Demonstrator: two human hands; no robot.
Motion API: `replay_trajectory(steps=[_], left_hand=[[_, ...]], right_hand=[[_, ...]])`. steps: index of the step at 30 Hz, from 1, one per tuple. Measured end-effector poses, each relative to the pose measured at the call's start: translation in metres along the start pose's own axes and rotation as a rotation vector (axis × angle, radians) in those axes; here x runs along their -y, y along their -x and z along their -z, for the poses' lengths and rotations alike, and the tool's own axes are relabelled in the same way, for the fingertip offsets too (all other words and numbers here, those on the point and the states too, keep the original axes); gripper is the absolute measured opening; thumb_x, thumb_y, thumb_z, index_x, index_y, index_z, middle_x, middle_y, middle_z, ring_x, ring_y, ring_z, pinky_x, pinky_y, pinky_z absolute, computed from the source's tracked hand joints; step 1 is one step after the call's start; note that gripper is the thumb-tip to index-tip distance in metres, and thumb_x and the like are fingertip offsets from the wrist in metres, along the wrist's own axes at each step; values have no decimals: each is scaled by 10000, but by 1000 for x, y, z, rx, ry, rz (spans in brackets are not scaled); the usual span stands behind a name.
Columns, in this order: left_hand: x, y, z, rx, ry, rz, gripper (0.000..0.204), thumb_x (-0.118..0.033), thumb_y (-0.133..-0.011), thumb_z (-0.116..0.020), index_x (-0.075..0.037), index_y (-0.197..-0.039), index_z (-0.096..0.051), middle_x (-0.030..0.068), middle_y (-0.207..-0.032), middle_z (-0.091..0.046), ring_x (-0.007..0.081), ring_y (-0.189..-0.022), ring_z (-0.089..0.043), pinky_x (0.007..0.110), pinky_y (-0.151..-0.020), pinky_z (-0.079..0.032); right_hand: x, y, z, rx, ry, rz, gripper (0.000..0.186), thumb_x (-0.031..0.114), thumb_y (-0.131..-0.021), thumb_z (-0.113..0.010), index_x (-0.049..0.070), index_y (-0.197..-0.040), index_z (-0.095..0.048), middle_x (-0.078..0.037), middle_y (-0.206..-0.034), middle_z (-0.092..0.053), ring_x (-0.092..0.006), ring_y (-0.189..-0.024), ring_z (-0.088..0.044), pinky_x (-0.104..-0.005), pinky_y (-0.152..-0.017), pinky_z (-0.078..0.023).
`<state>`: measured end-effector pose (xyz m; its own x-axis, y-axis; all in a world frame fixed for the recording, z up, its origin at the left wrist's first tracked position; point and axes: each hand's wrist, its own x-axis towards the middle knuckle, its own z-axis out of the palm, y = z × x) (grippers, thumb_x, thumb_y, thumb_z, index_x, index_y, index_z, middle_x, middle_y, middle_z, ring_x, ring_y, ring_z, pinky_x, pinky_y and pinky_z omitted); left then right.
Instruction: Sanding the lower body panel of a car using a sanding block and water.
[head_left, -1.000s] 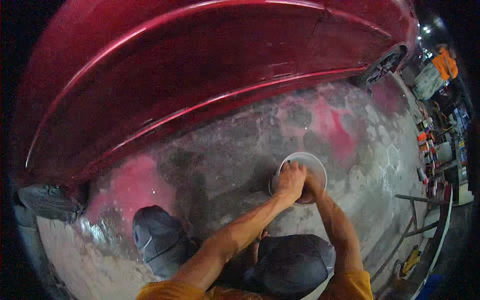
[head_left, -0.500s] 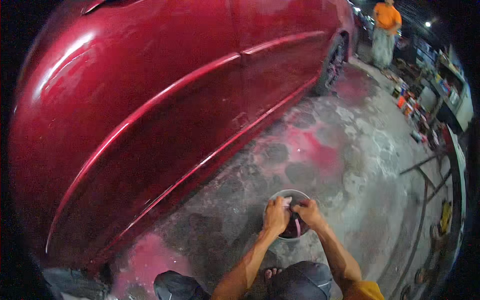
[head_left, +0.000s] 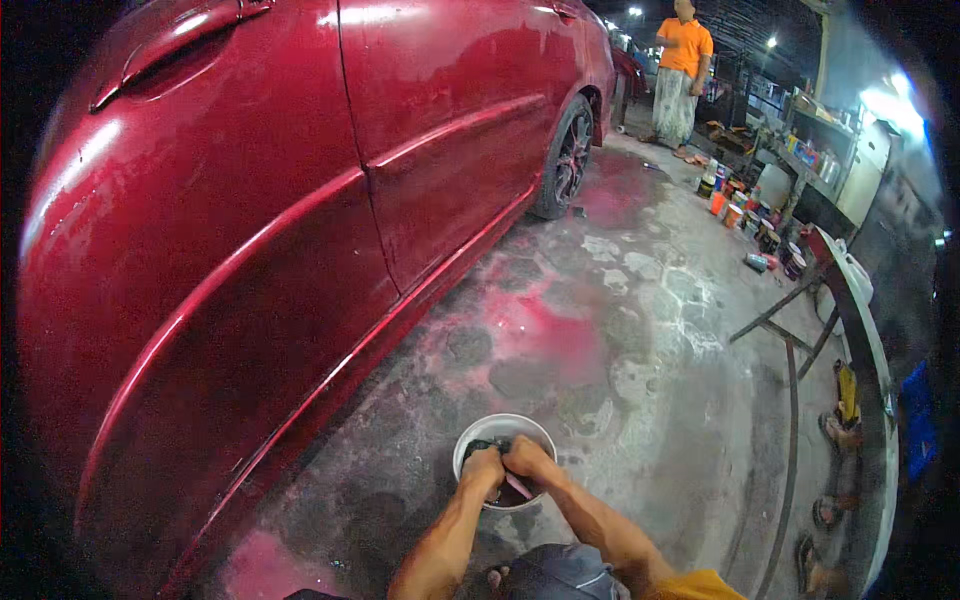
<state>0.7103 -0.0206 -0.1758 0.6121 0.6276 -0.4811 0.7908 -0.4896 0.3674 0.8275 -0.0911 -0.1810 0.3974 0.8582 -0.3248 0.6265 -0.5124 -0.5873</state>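
A white round bucket (head_left: pixel 505 424) stands on the stained concrete in front of me, with dark liquid inside. My left hand (head_left: pixel 482 471) is in it, fingers closed on a bunched dark cloth (head_left: pixel 484 446) near the rim. Close beside it, my right hand (head_left: pixel 526 456) is also closed on the dark cloth, its fingertips partly hidden. A pale pink strip (head_left: pixel 518 487) shows below my hands inside the bucket; I cannot make out what it is.
A glossy red car (head_left: pixel 230 280) fills the left, its wheel (head_left: pixel 567 160) beyond. Someone in an orange top (head_left: pixel 684 50) stands at the back. Cans (head_left: pixel 733 215) line the right side, near a shelf (head_left: pixel 820 160) and a metal stand (head_left: pixel 850 310). Sandals (head_left: pixel 830 430) lie at lower right.
The view has tilted up, showing more car, the person and the shelves. My hands went from overlapping to side by side in the bucket, with the dark cloth now visible between them.
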Motion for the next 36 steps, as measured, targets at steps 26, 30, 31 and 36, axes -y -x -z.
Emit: replay_trajectory(steps=[26, 30, 31, 36], left_hand=[[-49, 75, 80, -275, 1541, -229, 352, -311, -947, -729, -21, -1122, -636, 78, -1061, -690, 191, -944, -635, 356, -822, -522], [-29, 75, 54, -444, 985, -6, 331, -280, -932, -742, -35, -1134, -649, 97, -1019, -700, 213, -916, -672, 365, -801, -549], [-27, 72, 38, -527, 882, -156, 322, -261, -927, -739, -23, -1123, -647, 132, -1012, -697, 224, -913, -674, 376, -792, -546], [-43, 79, 12, -455, 443, -299, 254, -113, -885, -673, -34, -1124, -643, 256, -1074, -673, 477, -976, -656, 538, -850, -529]], right_hand=[[1, 113, 122, -191, -1378, -184, 177, 213, -948, -674, 50, -1013, -684, -47, -873, -684, -180, -664, -643, -382, -552, -519], [15, 86, 47, -764, -1275, -142, 191, 142, -946, -695, -31, -1027, -682, -6, -856, -653, -105, -823, -574, -299, -748, -475], [11, 91, 48, -761, -1130, 7, 224, 147, -950, -689, -50, -1052, -665, -17, -858, -645, -120, -821, -568, -311, -743, -472], [0, 106, 37, -889, -817, 171, 294, 173, -943, -688, -81, -1079, -630, -54, -856, -617, -143, -821, -549, -337, -725, -470]])
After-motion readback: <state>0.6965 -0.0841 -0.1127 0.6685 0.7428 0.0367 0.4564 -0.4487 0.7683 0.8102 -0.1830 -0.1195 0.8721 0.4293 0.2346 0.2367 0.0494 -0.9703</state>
